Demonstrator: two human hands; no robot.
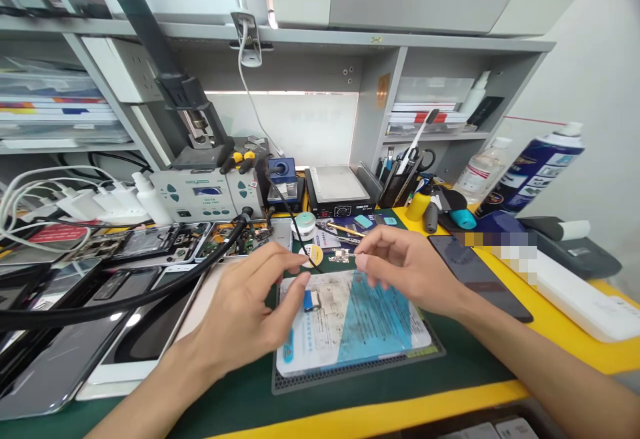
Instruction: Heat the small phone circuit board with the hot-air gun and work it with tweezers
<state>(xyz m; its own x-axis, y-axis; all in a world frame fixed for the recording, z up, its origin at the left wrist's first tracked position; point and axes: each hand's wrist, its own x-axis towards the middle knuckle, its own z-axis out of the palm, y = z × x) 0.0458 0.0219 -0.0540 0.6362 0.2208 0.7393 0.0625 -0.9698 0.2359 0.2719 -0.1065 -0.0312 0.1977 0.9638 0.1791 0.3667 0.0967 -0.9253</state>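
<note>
My right hand (407,266) has its thumb and index finger pinched on one end of a small silvery metal part (341,255), which juts out to the left above the mat's far edge. The part is too small to name more exactly. My left hand (260,292) hovers to the left of it, thumb and index fingertip apart with nothing visible between them. Below both hands lies a stained blue-and-white pad (350,332) on a dark mat. A little blue-and-white piece (311,300) rests on the pad, close to my left thumb.
Several phones (145,326) and opened devices (150,242) crowd the left, crossed by a thick black hose (200,269). Behind stand a grey control station (207,192), a flat heating plate (337,186) and a tool holder (400,179). A dark phone (480,279) lies right.
</note>
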